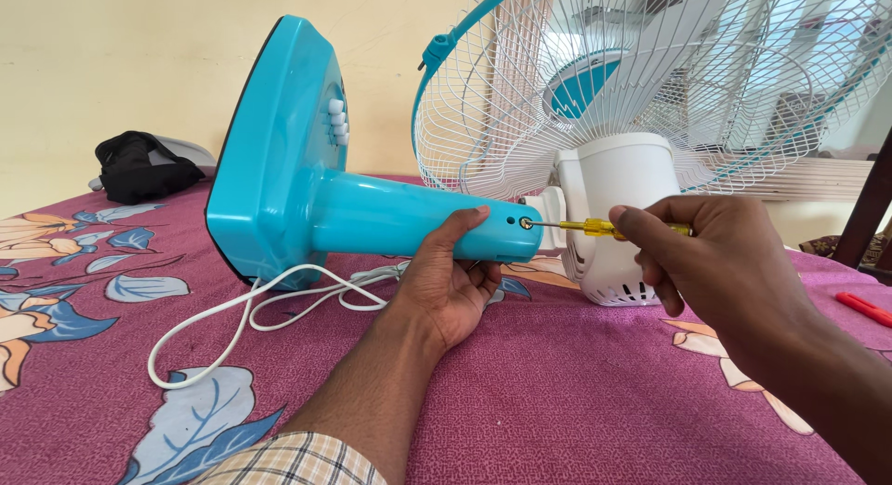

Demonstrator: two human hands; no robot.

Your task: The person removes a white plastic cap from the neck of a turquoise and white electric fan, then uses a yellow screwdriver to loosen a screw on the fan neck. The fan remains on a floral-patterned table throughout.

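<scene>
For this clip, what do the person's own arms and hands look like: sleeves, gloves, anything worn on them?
Both hands are bare, with no gloves. No rings, watch or bands show on the left hand or the right hand. Both forearms are uncovered as far as the frame shows them, so no sleeves are visible. A bit of checked cloth in tan, white and dark lines sits at the bottom edge below the left arm.

Left hand point(446, 281): bare, no rings or watch | Right hand point(715, 262): bare, no rings or watch | Forearms: both uncovered, no sleeves reaching the wrists | Clothing: checked cloth point(293, 459) in beige, white and dark lines at the bottom edge
</scene>
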